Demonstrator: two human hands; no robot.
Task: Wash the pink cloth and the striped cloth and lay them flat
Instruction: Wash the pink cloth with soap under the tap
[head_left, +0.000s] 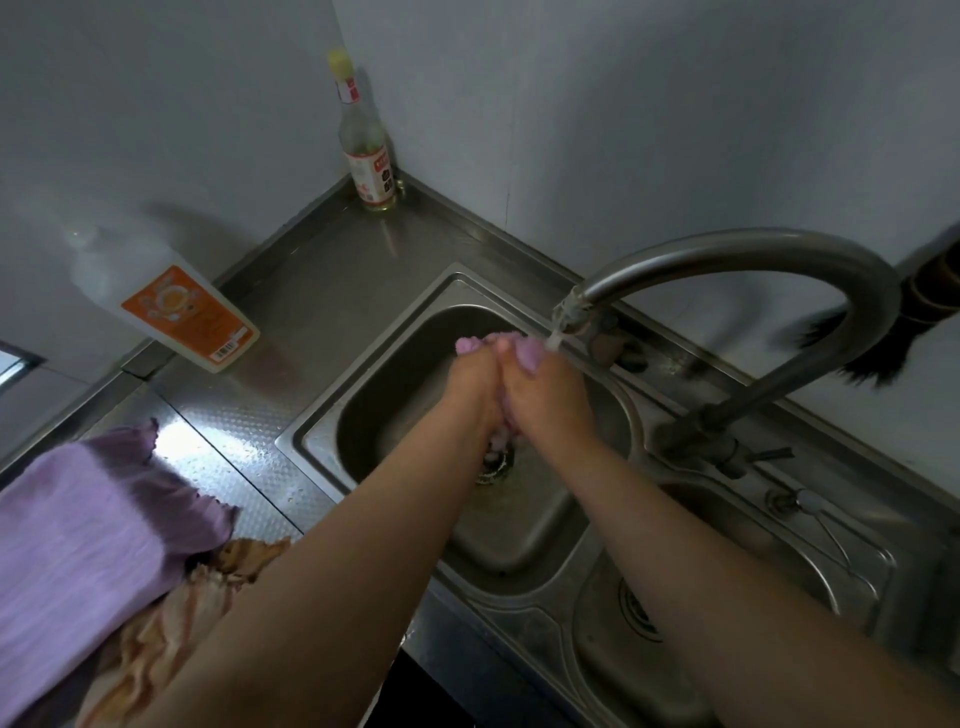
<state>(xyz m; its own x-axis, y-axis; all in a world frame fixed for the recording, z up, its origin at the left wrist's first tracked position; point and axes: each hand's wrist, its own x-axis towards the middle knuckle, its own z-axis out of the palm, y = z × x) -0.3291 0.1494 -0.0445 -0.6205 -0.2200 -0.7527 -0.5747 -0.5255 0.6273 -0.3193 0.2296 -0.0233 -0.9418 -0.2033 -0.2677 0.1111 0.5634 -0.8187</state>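
While the striped peach cloth (156, 639) waits on the counter under a lilac towel (88, 535), our left hand (475, 387) and right hand (545, 397), pressed together, squeeze the small pink cloth (527, 357) beneath the tap (737, 254); soaked, it handles limp and slippery, so we would grip its edges.

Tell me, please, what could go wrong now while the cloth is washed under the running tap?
1. Both hands wring the pink cloth right under the faucet, so water may splash onto the counter.
2. The left forearm passes just over the striped cloth at the counter edge and might knock it off.
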